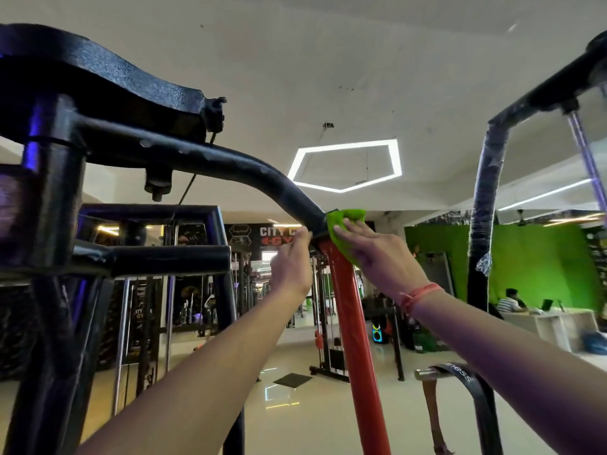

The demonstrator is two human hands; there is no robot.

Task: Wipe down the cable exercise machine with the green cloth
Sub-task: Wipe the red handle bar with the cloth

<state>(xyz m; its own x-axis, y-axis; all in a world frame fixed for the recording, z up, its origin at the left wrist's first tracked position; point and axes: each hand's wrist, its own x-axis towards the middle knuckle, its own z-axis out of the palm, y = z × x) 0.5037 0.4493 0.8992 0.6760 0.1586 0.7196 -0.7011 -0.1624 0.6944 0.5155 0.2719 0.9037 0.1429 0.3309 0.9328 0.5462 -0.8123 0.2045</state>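
Note:
The cable exercise machine fills the left and centre: a curved black top bar (pixel 236 159) bends down to a red upright post (pixel 354 323). Where bar and post join lies the green cloth (pixel 341 224). My right hand (pixel 371 254) presses the cloth against the joint with straight fingers. My left hand (pixel 292 261) touches the underside of the black bar just left of the joint, its fingertips on the metal. Part of the cloth is hidden under my right hand.
A black pulley housing (pixel 98 80) and frame tubes crowd the upper left. A second black upright wrapped in plastic (pixel 486 205) stands to the right. A black handle (pixel 460 379) pokes up at the lower right. Behind, other machines, a green wall and seated people at a desk (pixel 512 303).

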